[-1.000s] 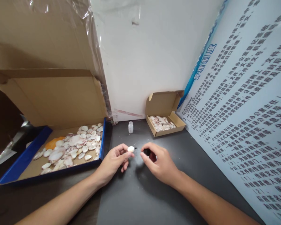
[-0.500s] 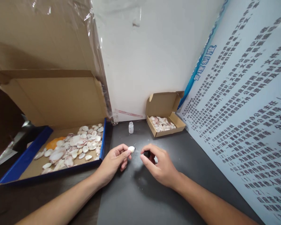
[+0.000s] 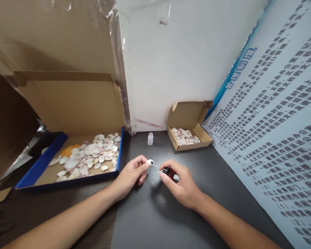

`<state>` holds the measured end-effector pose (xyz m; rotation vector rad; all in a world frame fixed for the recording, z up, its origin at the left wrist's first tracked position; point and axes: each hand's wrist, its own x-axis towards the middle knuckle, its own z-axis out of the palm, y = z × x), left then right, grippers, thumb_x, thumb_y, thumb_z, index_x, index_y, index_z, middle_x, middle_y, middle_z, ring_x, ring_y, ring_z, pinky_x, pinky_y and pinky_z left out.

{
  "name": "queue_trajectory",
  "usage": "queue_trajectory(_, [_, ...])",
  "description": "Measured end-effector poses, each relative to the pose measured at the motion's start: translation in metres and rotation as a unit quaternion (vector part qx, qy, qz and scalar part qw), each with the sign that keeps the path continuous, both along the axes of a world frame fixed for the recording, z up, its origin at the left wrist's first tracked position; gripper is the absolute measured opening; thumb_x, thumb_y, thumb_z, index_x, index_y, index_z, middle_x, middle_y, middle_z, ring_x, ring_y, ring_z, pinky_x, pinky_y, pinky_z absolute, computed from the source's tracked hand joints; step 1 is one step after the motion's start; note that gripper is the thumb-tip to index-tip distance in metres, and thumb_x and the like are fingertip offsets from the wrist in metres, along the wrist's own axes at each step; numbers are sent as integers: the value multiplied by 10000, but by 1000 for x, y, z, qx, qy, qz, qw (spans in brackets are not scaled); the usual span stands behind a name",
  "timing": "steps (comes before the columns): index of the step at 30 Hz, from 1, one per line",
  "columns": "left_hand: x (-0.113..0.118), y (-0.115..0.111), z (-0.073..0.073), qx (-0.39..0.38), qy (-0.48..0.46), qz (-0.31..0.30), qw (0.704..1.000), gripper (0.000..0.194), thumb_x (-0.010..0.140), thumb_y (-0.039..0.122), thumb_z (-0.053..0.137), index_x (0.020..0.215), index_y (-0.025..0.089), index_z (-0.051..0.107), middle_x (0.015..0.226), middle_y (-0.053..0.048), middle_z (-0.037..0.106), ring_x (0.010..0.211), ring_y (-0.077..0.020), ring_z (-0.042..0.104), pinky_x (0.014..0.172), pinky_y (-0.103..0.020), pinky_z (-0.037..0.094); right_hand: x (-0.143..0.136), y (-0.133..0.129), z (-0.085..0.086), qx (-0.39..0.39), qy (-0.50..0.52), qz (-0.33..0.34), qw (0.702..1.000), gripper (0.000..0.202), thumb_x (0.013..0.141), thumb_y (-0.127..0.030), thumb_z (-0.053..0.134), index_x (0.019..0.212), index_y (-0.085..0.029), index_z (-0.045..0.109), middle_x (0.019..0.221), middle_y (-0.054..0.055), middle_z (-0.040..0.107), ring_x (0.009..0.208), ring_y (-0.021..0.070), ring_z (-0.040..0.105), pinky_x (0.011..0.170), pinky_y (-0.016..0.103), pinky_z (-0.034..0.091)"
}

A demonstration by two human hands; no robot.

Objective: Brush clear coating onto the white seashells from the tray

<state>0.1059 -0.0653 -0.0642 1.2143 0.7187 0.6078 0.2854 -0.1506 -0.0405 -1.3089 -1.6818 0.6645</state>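
Between the thumb and fingers of my left hand (image 3: 134,173) is a small white shell (image 3: 150,162) with a dark mark on its right side. My right hand (image 3: 180,180) pinches a black cap (image 3: 166,171), from which a thin, pale stem points left toward the shell. Whether the stem's tip touches the shell is too small to tell. Behind the hands a small clear bottle (image 3: 150,139) stands upright, its top uncapped.
An open blue-edged box (image 3: 121,148) with several shells and an orange piece lies at the left. A smaller cardboard box (image 3: 194,146) of shells stands at the back right. A printed poster (image 3: 269,114) leans along the right side.
The view has shifted, so the scene sits further right. The shell has turned to show its dark mark, and the cap is tilted with its pale stem now visible by the shell.
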Motion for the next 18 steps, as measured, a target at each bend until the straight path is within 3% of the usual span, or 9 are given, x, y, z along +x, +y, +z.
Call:
queue_trajectory(6, [2,-1,2,-15,-21,8,1000,268,831,422,612,795,194,475,442,96,428,389,-60,324,422,-175,265,6,-1,0,-15,31,28,999,168,899,-289,496,980,-195,609,748,3,559,645,139,497,607,252,410])
queue_trajectory(11, [2,-1,7,-61,-49,28,997,261,800,384,645,756,183,486,566,75,455,408,-43,374,405,-169,288,5,1,1,-42,65,25,997,204,915,-322,480,998,-188,610,648,-26,486,553,119,450,535,238,374])
queue_trajectory(15, [1,1,8,-88,-75,28,993,245,803,345,650,748,180,478,588,69,462,413,-37,383,398,-161,296,3,4,0,-49,26,-23,998,177,899,-321,524,977,-184,603,658,-21,506,570,121,467,547,237,391])
queue_trajectory(18, [0,2,8,-93,-82,22,992,233,808,329,652,754,177,485,598,63,475,419,-40,400,399,-165,321,3,3,0,-47,20,2,999,194,914,-314,490,1001,-184,606,646,-26,493,561,120,463,550,239,385])
